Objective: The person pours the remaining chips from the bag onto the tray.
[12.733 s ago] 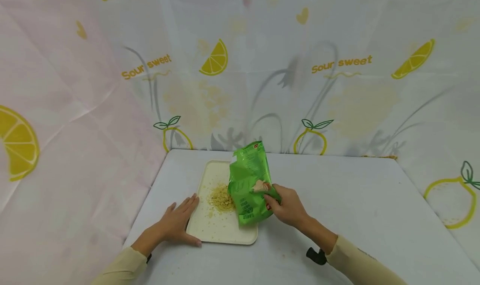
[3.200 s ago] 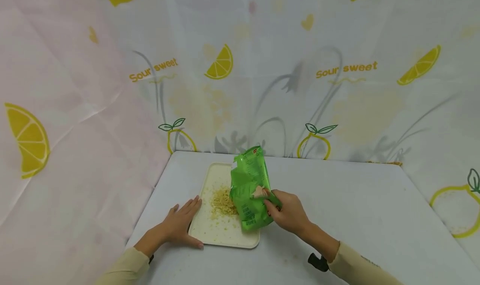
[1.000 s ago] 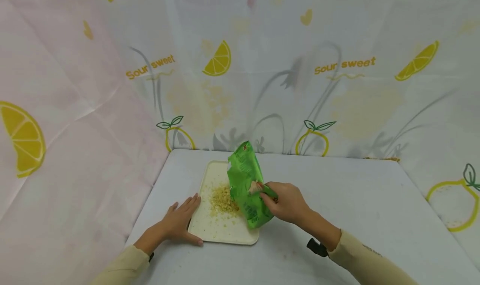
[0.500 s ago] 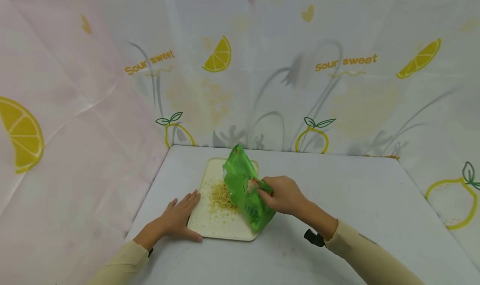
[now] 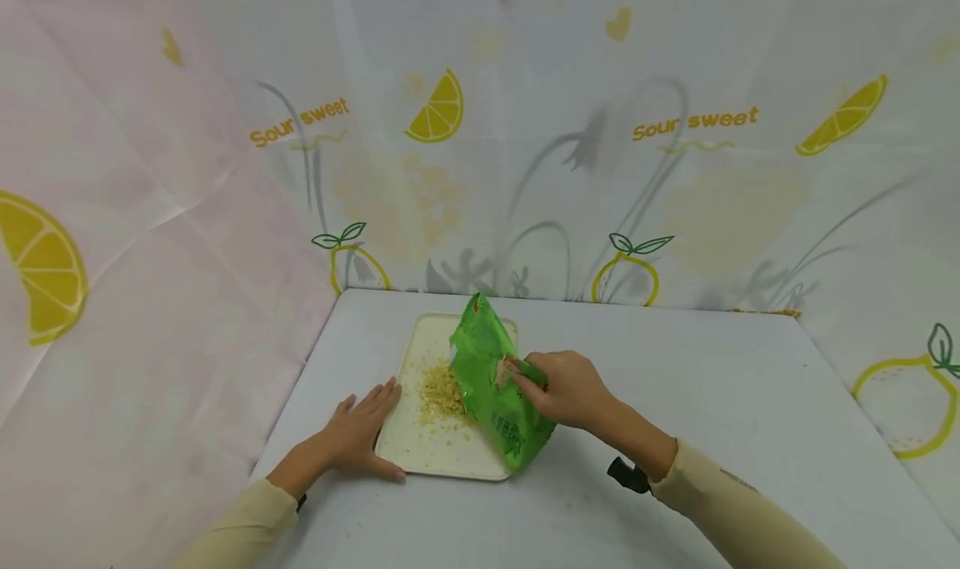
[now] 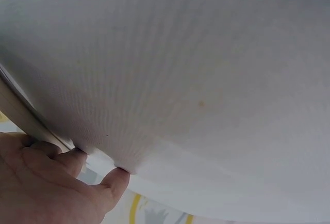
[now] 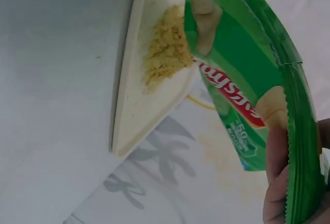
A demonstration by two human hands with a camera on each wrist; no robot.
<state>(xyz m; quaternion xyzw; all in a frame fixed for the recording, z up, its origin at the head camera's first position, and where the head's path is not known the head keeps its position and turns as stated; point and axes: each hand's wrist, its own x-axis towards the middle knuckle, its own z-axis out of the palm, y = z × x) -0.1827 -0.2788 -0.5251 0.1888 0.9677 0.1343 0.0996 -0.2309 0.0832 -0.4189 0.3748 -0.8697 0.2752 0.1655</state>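
Note:
A cream rectangular tray (image 5: 420, 456) lies on the white table, with a loose heap of yellow crumbs (image 5: 441, 392) near its middle. My left hand (image 5: 356, 440) lies with fingers spread along the tray's left edge, the thumb at the near left corner. In the left wrist view that hand (image 6: 46, 182) is seen beside the tray's side. My right hand (image 5: 567, 388) pinches a shiny green snack bag (image 5: 483, 377) by its right edge. The bag tilts over the tray's right half, hiding part of it. In the right wrist view, the bag's (image 7: 247, 53) front shows a red label.
Behind the table (image 5: 675, 386) hangs a pale cloth (image 5: 525, 94) printed with lemons, and a pinkish one (image 5: 172, 302) stands at the left. A few tiny crumbs dot the table near the tray. A black piece (image 5: 628, 475) sits at the right wrist.
Over the last second the bag has turned, its top leaning further left and its lower corner swinging to the near right. The right hand has risen slightly; the left hand stays at the tray.

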